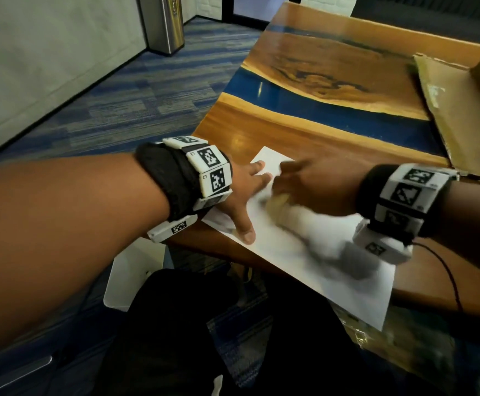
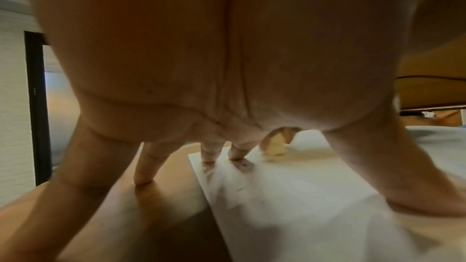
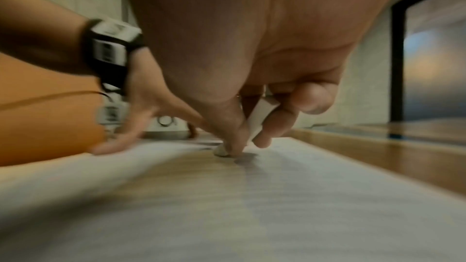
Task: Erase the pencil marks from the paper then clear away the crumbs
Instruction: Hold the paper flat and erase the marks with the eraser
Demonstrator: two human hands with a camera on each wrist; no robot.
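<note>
Left hand (image 1: 244,192) spread flat, fingers straight, pinning the paper (image 1: 304,252) at its nine o'clock edge on the desk (image 1: 304,132). Right hand (image 1: 313,187) pinches the eraser (image 3: 254,125), tip down near the paper's twelve o'clock corner. Risk: a hard stroke may crumple the sheet if that pin slips.

Bare forearms; black wrist straps (image 1: 158,178) carrying white blocks with black-white square markers (image 1: 404,192); thin black cable (image 1: 447,270)

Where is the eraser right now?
The small pale block eraser is pinched in the right hand, its tip on the white paper sheet, beside the left hand.
</note>
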